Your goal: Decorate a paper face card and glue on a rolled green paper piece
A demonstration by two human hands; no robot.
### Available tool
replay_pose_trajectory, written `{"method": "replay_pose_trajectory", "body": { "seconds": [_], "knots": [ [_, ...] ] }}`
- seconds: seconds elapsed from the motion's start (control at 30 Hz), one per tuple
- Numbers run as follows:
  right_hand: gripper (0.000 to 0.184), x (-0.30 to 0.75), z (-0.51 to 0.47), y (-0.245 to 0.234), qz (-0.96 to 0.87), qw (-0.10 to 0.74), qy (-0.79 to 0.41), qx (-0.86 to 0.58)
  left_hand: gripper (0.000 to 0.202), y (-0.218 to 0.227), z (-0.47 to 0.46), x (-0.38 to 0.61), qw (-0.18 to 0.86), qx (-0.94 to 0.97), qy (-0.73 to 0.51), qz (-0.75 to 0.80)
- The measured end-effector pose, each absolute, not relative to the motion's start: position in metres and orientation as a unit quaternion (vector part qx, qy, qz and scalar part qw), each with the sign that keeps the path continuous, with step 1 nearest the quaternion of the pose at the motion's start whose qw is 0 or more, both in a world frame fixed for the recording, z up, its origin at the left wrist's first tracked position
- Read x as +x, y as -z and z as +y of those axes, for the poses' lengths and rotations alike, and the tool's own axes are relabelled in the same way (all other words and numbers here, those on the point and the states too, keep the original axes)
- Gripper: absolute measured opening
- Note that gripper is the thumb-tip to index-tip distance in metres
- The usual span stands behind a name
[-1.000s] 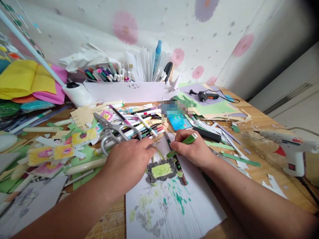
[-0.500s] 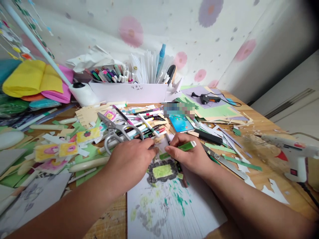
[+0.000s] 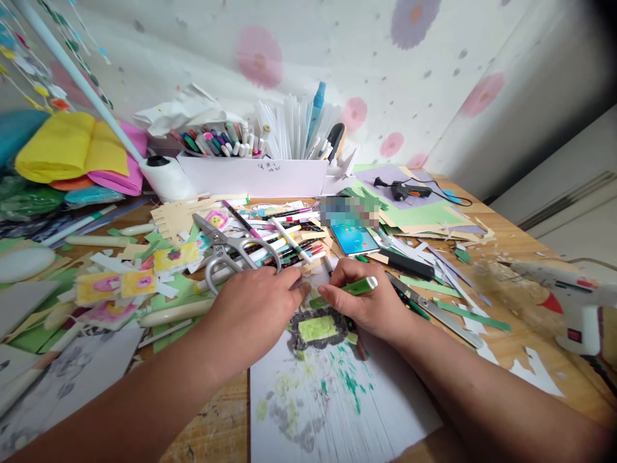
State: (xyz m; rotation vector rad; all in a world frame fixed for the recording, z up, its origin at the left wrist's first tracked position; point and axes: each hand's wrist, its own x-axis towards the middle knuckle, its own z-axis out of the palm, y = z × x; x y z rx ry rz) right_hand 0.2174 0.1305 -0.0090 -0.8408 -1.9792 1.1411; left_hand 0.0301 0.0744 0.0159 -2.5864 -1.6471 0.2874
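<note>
My right hand [image 3: 369, 299] is closed around a green marker [image 3: 349, 290], whose white end points up to the right. My left hand [image 3: 263, 296] has its thumb and fingers drawn together at the far edge of the work; whatever lies between them is hidden. Just below both hands lies a paper cutout [image 3: 317, 328] with a scalloped dark grey border and a light green centre. It rests on a white sheet [image 3: 337, 411] stained with green, yellow and grey ink. Beyond my left hand, grey-handled scissors [image 3: 234, 247] lie open.
A white box [image 3: 250, 175] of markers stands at the back, with a phone [image 3: 354, 238] in front. Loose pens and paper scraps crowd the left and centre. On the right are a metal-bladed tool [image 3: 446, 318], a white glue gun [image 3: 563, 289] and a black glue gun [image 3: 407, 191].
The whole view has shifted slightly. The green marker's white end has dipped a little in my right hand. My left hand stays in place by the cutout.
</note>
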Motion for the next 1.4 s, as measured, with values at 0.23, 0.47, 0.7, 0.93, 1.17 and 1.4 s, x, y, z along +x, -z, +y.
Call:
{"method": "replay_pose_trajectory", "body": {
  "seconds": [0.23, 0.47, 0.7, 0.93, 1.17, 1.4],
  "knots": [
    [0.025, 0.216, 0.13, 0.008, -0.766, 0.344, -0.437, -0.323, 0.041, -0.013, 0.074, 0.028, 0.031, -0.842, -0.08, -0.532],
    [0.023, 0.216, 0.131, 0.009, -0.761, 0.341, -0.426, -0.352, 0.051, -0.014, 0.074, 0.029, 0.029, -0.84, -0.081, -0.536],
    [0.025, 0.216, 0.13, 0.01, -0.759, 0.354, -0.419, -0.352, 0.05, -0.014, 0.074, 0.029, 0.032, -0.842, -0.079, -0.533],
    [0.023, 0.214, 0.126, 0.008, -0.764, 0.347, -0.432, -0.33, 0.041, -0.013, 0.074, 0.027, 0.024, -0.842, -0.079, -0.532],
    [0.025, 0.22, 0.136, 0.008, -0.734, 0.379, -0.404, -0.393, 0.049, -0.015, 0.075, 0.028, 0.019, -0.837, -0.087, -0.54],
    [0.027, 0.222, 0.142, 0.009, -0.755, 0.353, -0.392, -0.39, 0.054, -0.015, 0.075, 0.027, 0.011, -0.837, -0.078, -0.542]
  ]
}}
